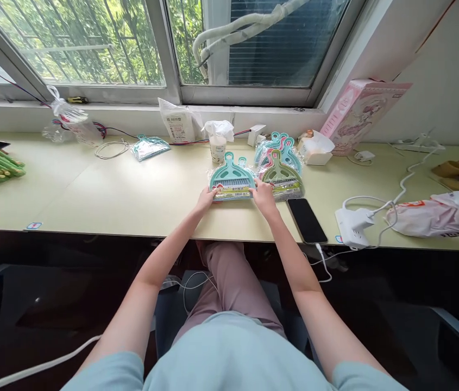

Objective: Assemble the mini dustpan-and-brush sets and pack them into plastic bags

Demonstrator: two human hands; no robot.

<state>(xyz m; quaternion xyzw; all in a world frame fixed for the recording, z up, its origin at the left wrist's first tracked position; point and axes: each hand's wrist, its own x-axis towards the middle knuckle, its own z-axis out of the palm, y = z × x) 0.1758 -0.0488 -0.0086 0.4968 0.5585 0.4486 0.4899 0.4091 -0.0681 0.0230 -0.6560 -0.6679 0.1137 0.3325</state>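
Observation:
A teal mini dustpan-and-brush set (231,182) in clear wrapping lies flat on the pale desk (131,190) in front of me. My left hand (206,199) pinches its lower left corner and my right hand (262,196) grips its lower right corner. Just to the right lies a green packaged set (283,181), and behind that a small pile of several more in teal and pink (276,146).
A black phone (306,220) lies right of my right hand, its cable hanging off the edge. A white power strip (353,227) and a plastic bag (443,217) sit further right. A paper cup (218,147), tissue box (314,149), pink box (357,111) and another teal package (150,146) line the back.

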